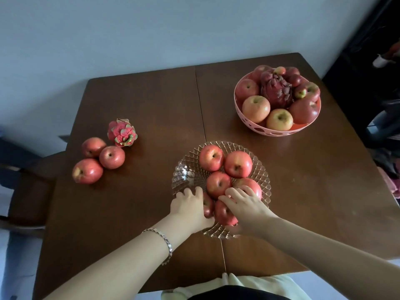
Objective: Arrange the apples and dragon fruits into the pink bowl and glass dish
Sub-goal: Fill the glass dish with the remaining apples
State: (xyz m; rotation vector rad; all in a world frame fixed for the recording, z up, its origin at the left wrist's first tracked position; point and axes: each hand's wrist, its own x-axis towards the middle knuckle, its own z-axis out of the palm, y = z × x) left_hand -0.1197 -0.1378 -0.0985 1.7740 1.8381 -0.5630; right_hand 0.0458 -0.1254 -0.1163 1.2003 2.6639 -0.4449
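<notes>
- Three loose apples [98, 159] and one dragon fruit [122, 133] wait on the table [151, 100] at the left, near its edge.
- The left hand [190, 207] curls loosely over one apple [207, 207] at the glass dish's [186, 169] near rim; a firm grip cannot be told.
- The right hand [244, 205] spreads across two more apples; both should settle fruit gently, without rolling.
- Bare wood separates the dish from the full pink bowl [277, 128].

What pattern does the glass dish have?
A raised diamond grid across the clear glass dish, seen best in the head view.
</notes>
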